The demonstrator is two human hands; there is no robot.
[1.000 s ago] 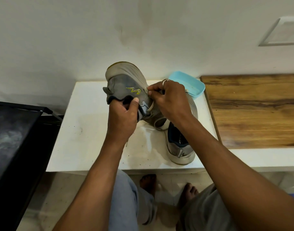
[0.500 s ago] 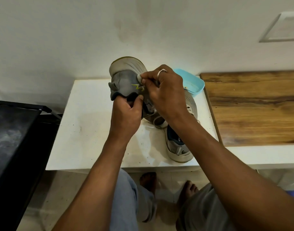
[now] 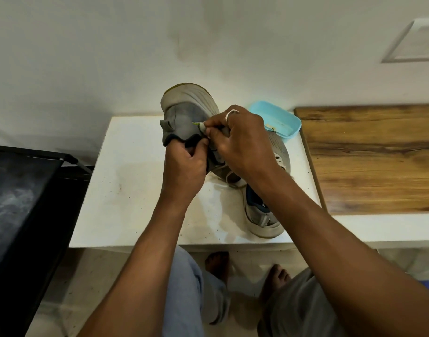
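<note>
Grey shoe (image 3: 184, 115) heel-up, your left hand (image 3: 184, 164) gripping its collar, your right hand (image 3: 240, 139) pinching a pale wad (image 3: 202, 126) against its side, second shoe (image 3: 261, 215) lying on the counter (image 3: 126, 178).

We find no text, number or brand that we can read. On the raised shoe (image 3: 184, 113), at the centre of the frame, a yellow-green mark (image 3: 196, 123) shows only its tip; the right hand (image 3: 242, 139), pinching a pale wad (image 3: 202, 126), covers the rest. On the second shoe (image 3: 264, 220), right of centre, a small white mark (image 3: 263, 205) on the dark collar is too small to make out.
</note>
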